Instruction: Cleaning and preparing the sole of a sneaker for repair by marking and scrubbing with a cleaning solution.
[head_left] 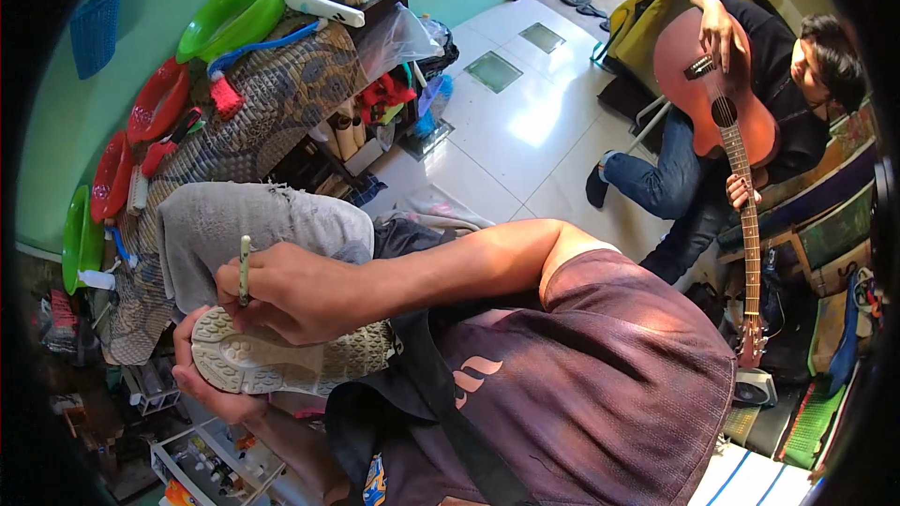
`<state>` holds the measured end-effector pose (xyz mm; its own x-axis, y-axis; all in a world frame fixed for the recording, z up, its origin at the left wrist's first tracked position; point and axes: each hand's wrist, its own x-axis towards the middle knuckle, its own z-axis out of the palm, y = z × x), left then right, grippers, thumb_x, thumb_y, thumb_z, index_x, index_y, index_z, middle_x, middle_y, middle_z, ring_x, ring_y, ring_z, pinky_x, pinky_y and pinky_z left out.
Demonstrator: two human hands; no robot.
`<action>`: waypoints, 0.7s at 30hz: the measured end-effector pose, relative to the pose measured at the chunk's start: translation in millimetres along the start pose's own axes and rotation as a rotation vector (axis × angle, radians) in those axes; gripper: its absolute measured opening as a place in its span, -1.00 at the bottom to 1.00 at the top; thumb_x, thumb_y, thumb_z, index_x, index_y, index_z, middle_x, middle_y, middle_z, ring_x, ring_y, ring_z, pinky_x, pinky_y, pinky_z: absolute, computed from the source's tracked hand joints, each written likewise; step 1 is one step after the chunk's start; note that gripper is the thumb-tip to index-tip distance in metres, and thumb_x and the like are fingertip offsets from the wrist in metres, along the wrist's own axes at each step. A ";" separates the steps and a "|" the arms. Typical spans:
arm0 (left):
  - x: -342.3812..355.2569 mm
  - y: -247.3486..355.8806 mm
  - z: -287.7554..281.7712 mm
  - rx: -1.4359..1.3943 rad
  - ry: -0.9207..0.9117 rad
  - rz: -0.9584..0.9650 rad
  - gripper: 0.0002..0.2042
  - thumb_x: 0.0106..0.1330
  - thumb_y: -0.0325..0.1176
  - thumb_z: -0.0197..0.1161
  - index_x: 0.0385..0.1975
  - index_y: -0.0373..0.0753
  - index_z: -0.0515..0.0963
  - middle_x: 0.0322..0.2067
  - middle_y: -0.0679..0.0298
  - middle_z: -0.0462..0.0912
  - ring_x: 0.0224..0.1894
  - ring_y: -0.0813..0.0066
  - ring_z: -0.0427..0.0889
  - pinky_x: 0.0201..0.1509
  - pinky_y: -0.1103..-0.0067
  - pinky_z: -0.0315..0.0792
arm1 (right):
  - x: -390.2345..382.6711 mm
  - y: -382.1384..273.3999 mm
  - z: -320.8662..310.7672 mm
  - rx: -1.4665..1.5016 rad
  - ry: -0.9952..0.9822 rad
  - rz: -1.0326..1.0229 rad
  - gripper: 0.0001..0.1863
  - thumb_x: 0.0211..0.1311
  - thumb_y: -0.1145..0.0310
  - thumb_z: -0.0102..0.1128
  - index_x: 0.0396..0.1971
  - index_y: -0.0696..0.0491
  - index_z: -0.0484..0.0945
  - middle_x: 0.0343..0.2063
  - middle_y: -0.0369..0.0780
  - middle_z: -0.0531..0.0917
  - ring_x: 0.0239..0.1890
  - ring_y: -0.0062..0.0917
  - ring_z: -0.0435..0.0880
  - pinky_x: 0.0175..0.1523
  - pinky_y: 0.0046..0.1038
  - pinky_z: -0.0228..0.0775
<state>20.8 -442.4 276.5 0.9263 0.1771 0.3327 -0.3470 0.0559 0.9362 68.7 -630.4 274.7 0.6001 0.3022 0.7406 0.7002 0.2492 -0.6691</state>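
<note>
A shoe (309, 365) with a pale, deeply treaded sole lies sole up in front of my body. My left hand (211, 389) is wrapped round its end from below and the side. My right hand (277, 295) is closed on a slim, pale green, pen-like tool (245, 272), held upright, with the fingers resting on the sole. The tool's lower end is hidden by the hand. Right beside the hands is my raised knee in grey, frayed cloth (234, 234).
A bench with patterned cover (272, 122) bears green basins (234, 14), red basins (157, 101) and brushes (225, 94). A person at the right holds a reddish guitar (717, 84). A small rack with bottles (211, 464) stands low at the left, below the shoe.
</note>
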 end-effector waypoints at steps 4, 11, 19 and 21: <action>-1.8 2.7 5.5 0.071 -0.006 0.020 -0.26 0.47 0.26 -0.36 -0.06 -0.42 0.47 -0.21 0.09 0.57 -0.16 0.32 0.57 -0.02 0.41 0.47 | 2.0 0.7 -0.8 -0.004 -0.021 0.068 -0.80 0.00 0.72 0.25 -0.38 0.21 0.45 -0.47 -0.09 0.65 -0.37 -0.14 0.75 -0.31 -0.29 0.56; 0.0 3.5 8.1 0.052 0.020 0.013 -0.25 0.48 0.25 -0.37 -0.08 -0.44 0.48 -0.24 0.08 0.58 -0.17 0.31 0.57 -0.05 0.42 0.48 | 4.2 -1.3 -1.4 -0.041 0.030 0.057 -0.79 -0.08 0.77 0.19 -0.40 0.22 0.47 -0.44 -0.08 0.68 -0.36 -0.21 0.77 -0.31 -0.32 0.58; -7.0 8.4 13.5 -0.011 0.024 0.042 -0.25 0.48 0.23 -0.39 -0.07 -0.45 0.48 -0.21 0.04 0.58 -0.15 0.26 0.59 -0.01 0.38 0.50 | 2.6 -2.3 -9.3 -0.030 -0.049 0.285 -0.86 0.00 0.71 0.27 -0.43 0.21 0.54 -0.57 -0.11 0.68 -0.43 -0.35 0.77 -0.35 -0.43 0.52; -4.7 8.2 12.9 0.047 0.033 0.051 -0.25 0.48 0.24 -0.38 -0.06 -0.45 0.48 -0.21 0.05 0.58 -0.15 0.26 0.59 -0.01 0.39 0.50 | 3.1 -4.1 -10.0 0.011 0.053 0.245 -0.87 0.01 0.69 0.29 -0.44 0.21 0.54 -0.56 -0.11 0.69 -0.45 -0.37 0.76 -0.36 -0.43 0.51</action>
<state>15.5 -455.5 284.1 0.9019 0.2107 0.3770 -0.3857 0.0002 0.9226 71.5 -639.7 280.3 0.7711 0.3060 0.5583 0.5272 0.1849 -0.8294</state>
